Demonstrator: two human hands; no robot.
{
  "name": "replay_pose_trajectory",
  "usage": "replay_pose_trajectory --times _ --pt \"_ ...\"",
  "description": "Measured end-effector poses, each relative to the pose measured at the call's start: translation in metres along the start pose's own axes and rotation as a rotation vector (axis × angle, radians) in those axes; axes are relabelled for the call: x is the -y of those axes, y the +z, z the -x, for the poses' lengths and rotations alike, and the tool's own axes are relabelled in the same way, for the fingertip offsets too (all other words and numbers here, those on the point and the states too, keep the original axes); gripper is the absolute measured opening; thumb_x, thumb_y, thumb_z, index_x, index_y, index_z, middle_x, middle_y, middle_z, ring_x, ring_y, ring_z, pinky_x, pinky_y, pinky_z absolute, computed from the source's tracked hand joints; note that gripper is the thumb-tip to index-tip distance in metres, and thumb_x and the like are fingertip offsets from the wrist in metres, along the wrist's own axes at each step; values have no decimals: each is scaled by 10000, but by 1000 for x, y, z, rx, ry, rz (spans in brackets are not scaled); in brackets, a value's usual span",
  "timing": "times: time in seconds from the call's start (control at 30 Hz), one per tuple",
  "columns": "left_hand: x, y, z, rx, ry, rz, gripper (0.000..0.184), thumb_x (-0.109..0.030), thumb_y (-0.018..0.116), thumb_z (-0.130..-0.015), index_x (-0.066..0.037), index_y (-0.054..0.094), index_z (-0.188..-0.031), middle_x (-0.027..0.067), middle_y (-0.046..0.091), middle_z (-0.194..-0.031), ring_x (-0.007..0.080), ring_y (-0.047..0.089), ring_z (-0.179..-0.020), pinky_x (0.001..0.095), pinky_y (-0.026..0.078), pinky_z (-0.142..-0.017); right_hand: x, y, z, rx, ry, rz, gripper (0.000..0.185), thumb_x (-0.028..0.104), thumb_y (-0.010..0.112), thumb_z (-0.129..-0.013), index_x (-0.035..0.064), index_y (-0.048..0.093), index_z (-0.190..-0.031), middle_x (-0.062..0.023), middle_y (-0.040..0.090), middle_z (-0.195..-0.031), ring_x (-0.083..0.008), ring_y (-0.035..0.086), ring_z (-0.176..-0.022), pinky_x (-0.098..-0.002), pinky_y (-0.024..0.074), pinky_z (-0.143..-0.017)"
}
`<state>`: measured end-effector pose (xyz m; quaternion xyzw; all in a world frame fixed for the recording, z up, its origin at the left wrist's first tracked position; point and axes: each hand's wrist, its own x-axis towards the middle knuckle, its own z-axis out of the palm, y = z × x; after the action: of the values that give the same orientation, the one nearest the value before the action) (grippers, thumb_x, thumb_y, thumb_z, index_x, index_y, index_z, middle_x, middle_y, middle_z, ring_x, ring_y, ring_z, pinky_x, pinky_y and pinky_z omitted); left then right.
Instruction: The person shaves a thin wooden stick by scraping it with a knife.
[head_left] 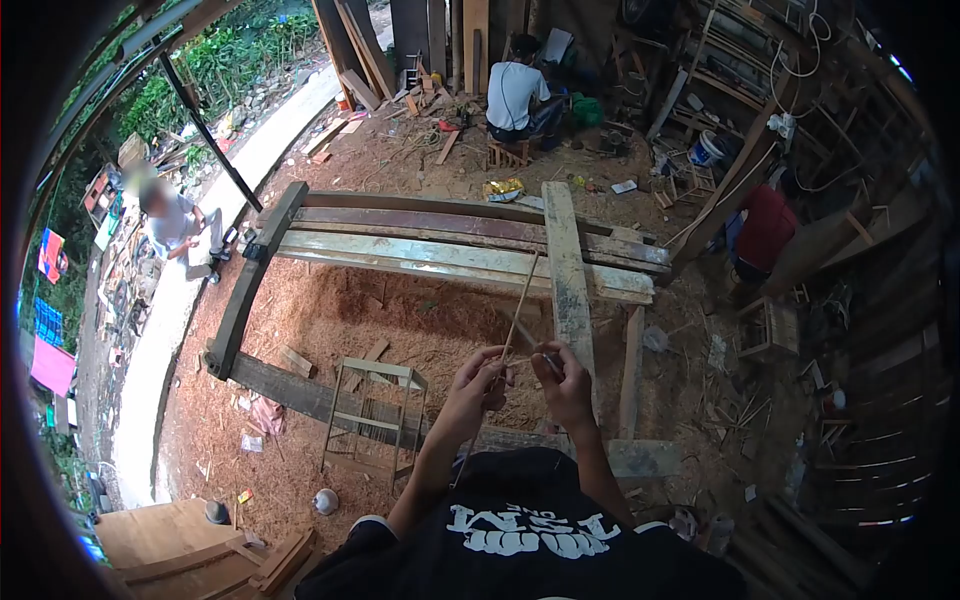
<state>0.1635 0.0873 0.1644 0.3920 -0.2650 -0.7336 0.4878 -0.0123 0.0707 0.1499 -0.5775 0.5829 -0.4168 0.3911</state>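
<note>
My left hand (478, 392) is closed around a long thin wooden stick (523, 298), which slants up and away in front of my chest. The stick's lower part runs down past my wrist. Close on its right, my right hand (566, 388) is closed in a pinch. A small slim piece shows at its fingertips near the stick, too small to name. Beyond both hands, a wooden plank (569, 270) lies across several long boards (420, 250). To the left of my forearm stands a small light wooden frame (372, 418) with thin slats.
Sawdust and offcuts cover the ground (370, 300). A person in a white shirt (515, 95) sits low at the back; another person (178, 225) sits at the left path. A person in red (765, 232) bends at right. A dark beam (258, 270) borders the boards.
</note>
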Motion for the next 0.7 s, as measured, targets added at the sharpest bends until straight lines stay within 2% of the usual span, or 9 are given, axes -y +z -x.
replay_pose_trajectory --times 0.13,0.3,0.43,0.53,0.7 --pt "3 -9 2 36 40 60 337 -154 487 -1032 -60 452 -1353 33 584 -881 26 355 -532 189 293 -491 12 1 7 99 -39 134 405 469 688 -904 80 670 -1017 -81 651 -720 -180 663 -662 -336 482 -581" --pt "7 -19 6 42 51 70 349 -126 486 -1034 -44 463 -1373 8 569 -849 21 358 -537 190 285 -475 20 5 7 139 -228 204 353 434 722 -872 86 712 -928 -73 641 -664 -222 658 -628 -357 485 -567" --pt "2 -14 10 0 62 -29 289 -156 512 -1034 -26 536 -1291 -19 544 -809 11 371 -552 189 291 -472 27 3 3 151 -323 199 361 432 757 -835 76 732 -892 -62 642 -654 -219 643 -611 -354 484 -580" --pt "-3 -9 17 -24 109 -85 232 -170 531 -1030 -12 581 -1192 -28 536 -795 5 380 -559 185 298 -475 18 0 -8 138 -524 198 399 418 817 -783 37 737 -875 -49 590 -610 -152 556 -545 -310 413 -501" --pt "-15 -7 24 20 136 -135 149 -141 536 -1023 -8 600 -1041 -30 552 -804 -2 410 -574 180 321 -486 12 -16 -22 54 -558 215 434 438 846 -727 31 747 -843 -52 630 -623 -172 567 -542 -327 435 -566"
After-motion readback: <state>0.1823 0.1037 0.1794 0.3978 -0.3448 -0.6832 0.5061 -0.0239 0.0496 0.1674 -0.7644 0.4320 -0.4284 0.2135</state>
